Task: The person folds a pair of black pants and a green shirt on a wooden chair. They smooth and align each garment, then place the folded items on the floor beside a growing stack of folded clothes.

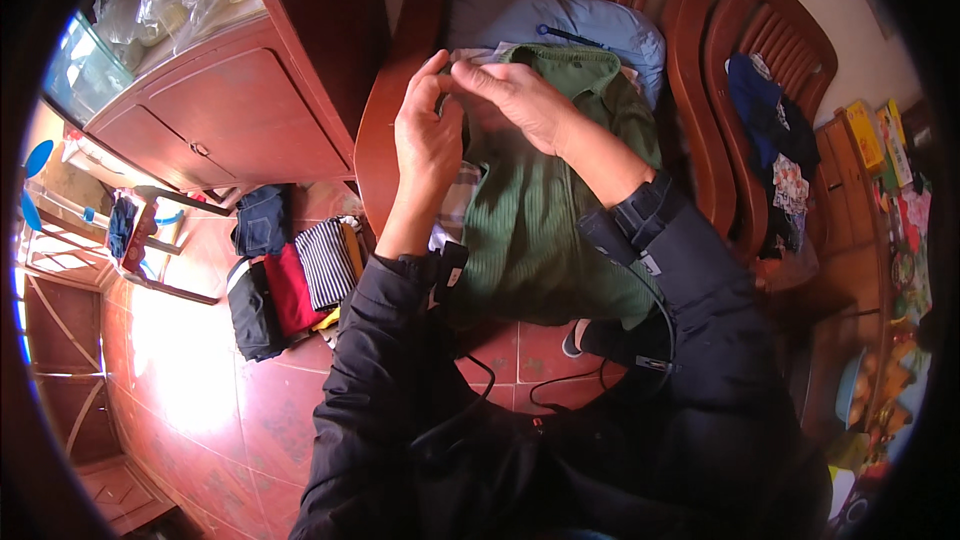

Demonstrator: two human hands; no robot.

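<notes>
Both of my hands are raised close together over a green ribbed collared garment (540,217) spread on the seat of a wooden chair. My left hand (431,116) has its fingers bent and pointing up, near the garment's left side. From the right, my right hand (517,97) reaches across with its fingertips close behind my left fingers. No held thing shows in either hand, though some of my right fingers are hidden. A plaid cloth (459,199) shows beside the garment's left edge. Behind the collar lies a light blue pillow-like bundle (607,22) with a dark strap or stick on it.
Folded clothes, among them blue jeans (262,221), a red piece (292,292) and a striped piece (326,262), lie on the tiled floor at left. A wooden cabinet (225,112) stands beyond. At right, clothes (772,120) hang over another wooden chair (731,22). Cables hang near my body.
</notes>
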